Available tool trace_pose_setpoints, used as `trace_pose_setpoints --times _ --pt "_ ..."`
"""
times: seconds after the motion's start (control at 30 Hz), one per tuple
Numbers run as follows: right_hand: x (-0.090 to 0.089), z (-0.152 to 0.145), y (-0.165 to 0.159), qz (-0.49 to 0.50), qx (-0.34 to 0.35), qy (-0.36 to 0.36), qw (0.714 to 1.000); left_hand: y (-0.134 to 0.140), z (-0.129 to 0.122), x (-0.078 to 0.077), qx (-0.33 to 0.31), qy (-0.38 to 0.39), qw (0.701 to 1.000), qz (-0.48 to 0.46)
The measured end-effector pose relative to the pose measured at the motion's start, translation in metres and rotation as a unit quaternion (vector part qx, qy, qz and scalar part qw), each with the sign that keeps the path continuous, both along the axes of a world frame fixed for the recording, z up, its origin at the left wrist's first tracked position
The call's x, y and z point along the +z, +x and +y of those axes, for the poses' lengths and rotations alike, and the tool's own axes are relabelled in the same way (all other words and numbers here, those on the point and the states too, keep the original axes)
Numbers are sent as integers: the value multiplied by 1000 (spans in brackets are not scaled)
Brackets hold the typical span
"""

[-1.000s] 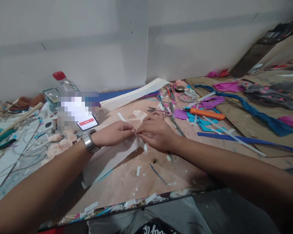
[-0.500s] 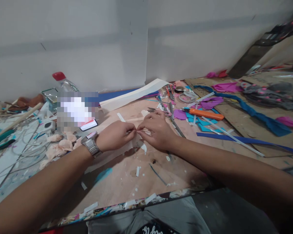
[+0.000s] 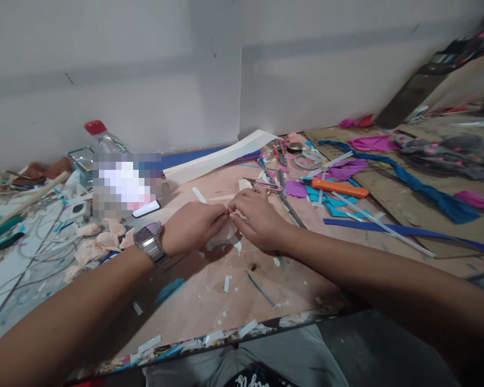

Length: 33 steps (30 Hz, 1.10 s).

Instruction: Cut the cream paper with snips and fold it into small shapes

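Note:
My left hand (image 3: 193, 228), with a metal watch (image 3: 151, 242) on its wrist, is closed with thumb and fingertips pinched. Its fingertips meet those of my right hand (image 3: 260, 217), which is also closed in a pinch. Thin pale paper (image 3: 223, 241) with a ragged white edge shows between and below the fingers; most of it is hidden by the hands. A small white strip (image 3: 199, 194) lies just behind my left hand. Beyond my right hand lie pink-handled scissors (image 3: 272, 186) and a metal ruler-like strip (image 3: 292, 210).
An orange utility knife (image 3: 339, 188) lies at right among blue and purple scraps. A long cream paper strip (image 3: 221, 158) lies behind the hands. At left are a lit phone (image 3: 147, 208), a red-capped bottle (image 3: 105, 137), cables and green-handled pliers (image 3: 2, 230).
The pale sheet that stretched out below my left wrist no longer shows there. My left hand has turned slightly, and both hands remain pinched together.

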State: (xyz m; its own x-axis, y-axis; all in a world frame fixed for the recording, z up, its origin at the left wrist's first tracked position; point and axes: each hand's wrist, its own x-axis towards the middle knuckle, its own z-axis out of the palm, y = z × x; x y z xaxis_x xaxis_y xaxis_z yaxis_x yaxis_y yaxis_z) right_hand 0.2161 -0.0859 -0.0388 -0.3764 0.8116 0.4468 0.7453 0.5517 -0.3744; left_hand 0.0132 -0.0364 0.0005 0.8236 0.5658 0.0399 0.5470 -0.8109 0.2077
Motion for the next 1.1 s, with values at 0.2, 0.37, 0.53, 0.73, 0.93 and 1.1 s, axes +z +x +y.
trace_pose_setpoints --times 0.2,0.37,0.53,0.73,0.93,1.1 --pt "-3 3 3 15 -3 14 1000 0 3 -1 14 -12 1000 15" --pt "0 2 0 -8 2 15 1000 0 2 1 5 -38 999 -14" --pt "0 2 0 -5 2 -10 1000 -1 2 5 26 -78 996 -25" --pt "-4 3 3 18 6 16 1000 0 3 4 27 -68 997 -30" --pt "-4 2 2 19 13 37 999 -2 3 5 18 -103 994 -38" --pt "-6 3 3 32 17 24 999 -3 5 5 8 -146 988 -55"
